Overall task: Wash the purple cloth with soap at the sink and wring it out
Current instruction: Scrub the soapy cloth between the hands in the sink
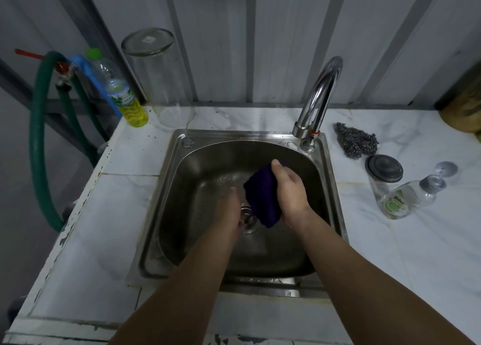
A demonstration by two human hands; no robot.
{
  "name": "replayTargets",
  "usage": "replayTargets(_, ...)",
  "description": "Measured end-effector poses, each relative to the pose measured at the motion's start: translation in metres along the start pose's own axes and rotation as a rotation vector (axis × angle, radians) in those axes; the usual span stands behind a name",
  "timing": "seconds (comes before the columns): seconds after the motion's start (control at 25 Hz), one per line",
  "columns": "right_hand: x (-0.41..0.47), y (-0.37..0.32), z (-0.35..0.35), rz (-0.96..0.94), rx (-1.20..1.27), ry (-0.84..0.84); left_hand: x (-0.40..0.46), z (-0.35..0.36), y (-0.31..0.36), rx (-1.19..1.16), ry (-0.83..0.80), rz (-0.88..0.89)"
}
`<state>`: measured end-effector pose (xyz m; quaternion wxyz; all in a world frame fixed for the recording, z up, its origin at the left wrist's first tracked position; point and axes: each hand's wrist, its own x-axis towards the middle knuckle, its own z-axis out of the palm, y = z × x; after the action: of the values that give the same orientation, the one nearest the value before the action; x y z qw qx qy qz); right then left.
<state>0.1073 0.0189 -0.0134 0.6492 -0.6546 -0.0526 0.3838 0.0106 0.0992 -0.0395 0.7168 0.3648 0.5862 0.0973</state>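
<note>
- Head view is looking down into a steel sink [325, 188] set in a white marble-pattern worktop [125, 240].
- The right hand [289, 191] is holding the purple cloth [261, 196] inside the basin, just at 2 o'clock from the drain [248, 218]; its grip is closing around the cloth, with the thumb pointing up at the top edge.
- The left hand [229, 206] is sitting at 9 o'clock of the cloth, blurred, with nothing in it; the fingers seem loose and apart, but I cannot tell it for sure.
- The tap [318, 97] is standing at 1 o'clock of the basin, and I am not seeing any stream coming out of it. The basin floor is looking wet near the left hand.
- I am not seeing foam on the cloth, so I am judging that the soaping is not clearly done, or that the cloth is only wet. The cloth is hanging loose and not twisted, so the wringing is not yet done as I judge.
- A clear bottle [406, 199] is lying on its side at 3 o'clock of the sink. Its green label is showing a word like "Bübc…", but it is too small to read with certainty.
- A bottle with yellow liquid [130, 102] and a green cap is standing at 10 o'clock; its label is having green print which I cannot read.
- A steel scourer [356, 143] is lying at 2 o'clock.
</note>
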Motion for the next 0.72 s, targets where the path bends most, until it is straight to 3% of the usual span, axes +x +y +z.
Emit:
replayTargets(0.08,-0.005,0.002,0.005,-0.117,-0.147,-0.059,-0.009,0.006,0.002,-0.147,-0.205,0.001)
replayTargets(0.16,-0.012,0.005,0.004,-0.103,-0.191,-0.144,-0.013,0.012,0.006,-0.222,-0.322,0.059)
replayTargets(0.24,-0.015,0.005,0.001,-0.126,-0.206,-0.117,-0.009,0.013,0.009,-0.285,-0.267,0.102)
replayTargets(0.32,-0.008,0.001,-0.007,-0.146,-0.220,0.054,-0.009,0.006,0.011,-0.334,-0.243,0.091)
replayTargets(0.36,-0.004,-0.002,-0.011,-0.085,-0.214,0.087,-0.009,0.002,0.011,-0.362,-0.284,0.079)
replayTargets(0.48,-0.001,-0.010,-0.018,0.297,0.089,-0.087,-0.014,0.000,0.013,-0.333,-0.386,0.069)
replayTargets(0.56,-0.002,-0.012,-0.016,0.158,0.156,-0.012,-0.011,0.009,0.017,-0.250,-0.292,0.051)
replayTargets(0.64,-0.010,-0.010,-0.008,-0.102,-0.018,0.036,-0.008,0.016,0.021,-0.214,-0.183,-0.019)
replayTargets(0.72,-0.028,0.001,0.009,-0.254,-0.281,-0.059,-0.006,0.020,0.022,-0.287,-0.235,-0.074)
